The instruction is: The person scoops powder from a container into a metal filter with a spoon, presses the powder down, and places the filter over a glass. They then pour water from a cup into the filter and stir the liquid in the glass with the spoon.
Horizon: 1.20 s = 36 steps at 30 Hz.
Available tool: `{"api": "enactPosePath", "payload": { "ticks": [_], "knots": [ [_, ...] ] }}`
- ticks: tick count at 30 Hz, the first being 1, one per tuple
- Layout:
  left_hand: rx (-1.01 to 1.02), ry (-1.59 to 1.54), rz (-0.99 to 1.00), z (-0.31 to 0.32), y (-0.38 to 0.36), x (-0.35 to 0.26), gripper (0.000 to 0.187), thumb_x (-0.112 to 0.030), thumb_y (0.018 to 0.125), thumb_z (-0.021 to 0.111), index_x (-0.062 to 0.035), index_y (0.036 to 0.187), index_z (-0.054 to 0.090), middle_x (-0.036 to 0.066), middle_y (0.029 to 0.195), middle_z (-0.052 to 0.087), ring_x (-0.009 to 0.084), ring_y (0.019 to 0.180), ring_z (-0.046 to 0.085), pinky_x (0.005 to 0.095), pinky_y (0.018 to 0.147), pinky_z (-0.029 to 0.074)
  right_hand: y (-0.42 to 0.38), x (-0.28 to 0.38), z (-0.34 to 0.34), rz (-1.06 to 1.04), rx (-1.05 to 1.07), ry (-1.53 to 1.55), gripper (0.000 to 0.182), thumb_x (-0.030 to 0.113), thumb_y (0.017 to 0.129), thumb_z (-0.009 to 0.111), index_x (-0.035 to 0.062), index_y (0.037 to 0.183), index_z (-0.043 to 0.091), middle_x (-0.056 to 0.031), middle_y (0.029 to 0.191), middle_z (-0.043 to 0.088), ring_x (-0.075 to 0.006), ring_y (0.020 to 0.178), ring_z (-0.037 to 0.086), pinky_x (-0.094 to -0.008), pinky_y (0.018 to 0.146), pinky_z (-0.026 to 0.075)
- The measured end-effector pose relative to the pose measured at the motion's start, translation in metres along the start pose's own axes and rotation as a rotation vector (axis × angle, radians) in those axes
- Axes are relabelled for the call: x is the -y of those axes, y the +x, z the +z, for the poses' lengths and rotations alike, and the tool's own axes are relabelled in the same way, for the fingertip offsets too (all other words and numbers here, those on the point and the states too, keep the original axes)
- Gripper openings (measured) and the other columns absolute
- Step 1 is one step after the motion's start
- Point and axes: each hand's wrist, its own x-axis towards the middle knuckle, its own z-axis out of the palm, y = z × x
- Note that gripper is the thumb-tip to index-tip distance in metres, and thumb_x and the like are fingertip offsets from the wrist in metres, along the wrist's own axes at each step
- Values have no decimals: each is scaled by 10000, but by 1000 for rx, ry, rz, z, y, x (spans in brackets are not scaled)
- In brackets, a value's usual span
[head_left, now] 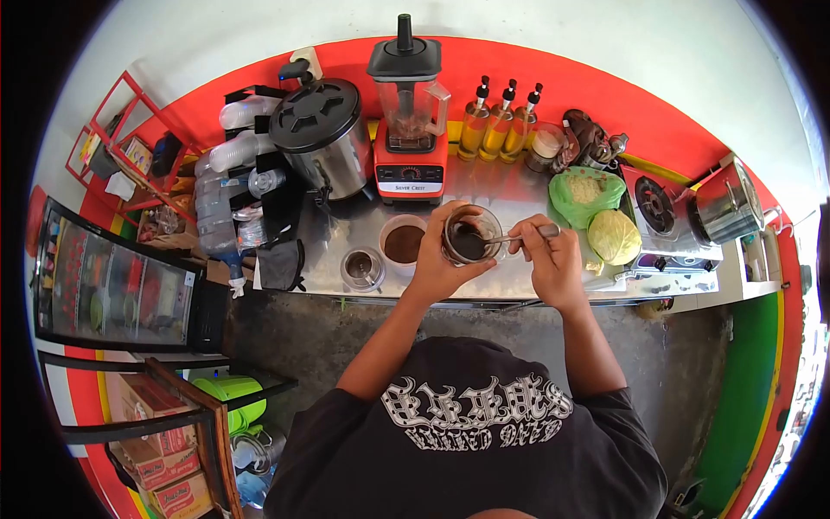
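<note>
My left hand (438,264) is wrapped round a clear glass jar (489,227) with dark brown contents, held tilted above the counter's front edge. In my right hand (551,259) is a metal spoon (504,239), pinched by its handle, its bowl end inside the jar. A white tub (386,257) of brown powder stands just left of my left hand. Beside that tub sits a small glass cup (362,269), its contents hard to make out.
A red blender (410,164) and a steel urn (333,147) stand behind on the steel counter (519,278). Several oil bottles (499,125) line the back. Right are a green bag (586,195), a cabbage (615,237) and a stove with a pot (728,208).
</note>
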Motion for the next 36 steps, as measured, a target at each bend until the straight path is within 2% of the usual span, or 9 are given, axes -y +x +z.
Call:
{"api": "enactPosePath", "payload": {
  "ticks": [4, 7, 11, 17, 19, 25, 29, 34, 36],
  "knots": [
    [43, 3, -48, 2, 4, 4, 949, -59, 711, 970, -63, 1486, 423, 95, 1391, 587, 188, 1267, 584, 352, 1081, 493, -6, -16, 13, 196, -221, 315, 304, 176, 1130, 523, -41, 1003, 695, -82, 778, 706, -85, 658, 571, -263, 588, 435],
    [58, -21, -51, 4, 7, 15, 951, -47, 717, 963, -66, 1493, 415, 98, 1393, 581, 193, 1269, 585, 354, 1088, 493, -11, -24, 5, 258, -299, 324, 315, 210, 1140, 527, -40, 1037, 689, -79, 880, 692, -131, 734, 661, -261, 601, 457],
    [48, -64, -63, 12, 15, 20, 959, -40, 724, 956, -71, 1506, 402, 103, 1400, 573, 204, 1282, 586, 362, 1104, 490, -14, -22, -3, 261, -378, 379, 335, 235, 1147, 525, -38, 1043, 687, -88, 886, 702, -126, 728, 641, -253, 625, 456],
    [141, -53, -20, 18, 25, 20, 971, -52, 738, 953, -72, 1522, 381, 101, 1398, 565, 206, 1300, 578, 356, 1112, 484, -14, 2, -19, -14, -282, 93, 255, 190, 1110, 590, -28, 1045, 704, -81, 925, 722, -172, 862, 630, -319, 730, 490],
    [157, -41, -20, 21, 28, 20, 974, -61, 738, 957, -70, 1523, 380, 102, 1395, 566, 205, 1297, 579, 354, 1109, 485, -9, 6, -30, -256, -135, -244, 81, 23, 1006, 682, -11, 1074, 712, -96, 938, 715, -257, 883, 650, -368, 807, 526],
    [183, -82, -50, 28, 30, 15, 972, -94, 734, 973, -67, 1514, 394, 99, 1384, 573, 198, 1273, 583, 347, 1091, 491, -8, 24, -32, -325, -3, -426, 44, -4, 945, 722, -6, 988, 714, -127, 939, 697, -342, 932, 635, -409, 823, 529],
    [214, -63, -46, 32, 26, 16, 967, -103, 729, 979, -68, 1507, 406, 93, 1378, 577, 194, 1252, 592, 348, 1078, 499, -20, 19, -28, -144, -127, -315, 53, 46, 981, 703, -6, 971, 706, -131, 907, 693, -331, 882, 649, -394, 790, 530],
    [218, -65, -56, 41, 19, 19, 965, -108, 718, 985, -66, 1497, 416, 98, 1382, 589, 201, 1255, 604, 356, 1081, 504, -39, 2, -17, 231, -350, -21, 276, 163, 1111, 549, -20, 962, 692, -104, 811, 711, -180, 705, 643, -327, 696, 513],
    [219, -53, -61, 44, 18, 20, 963, -108, 715, 986, -66, 1493, 419, 101, 1384, 593, 205, 1260, 608, 359, 1083, 505, -45, -7, -12, 244, -425, 87, 291, 176, 1119, 540, -23, 969, 688, -101, 814, 719, -152, 709, 635, -305, 686, 501]
  ]
}}
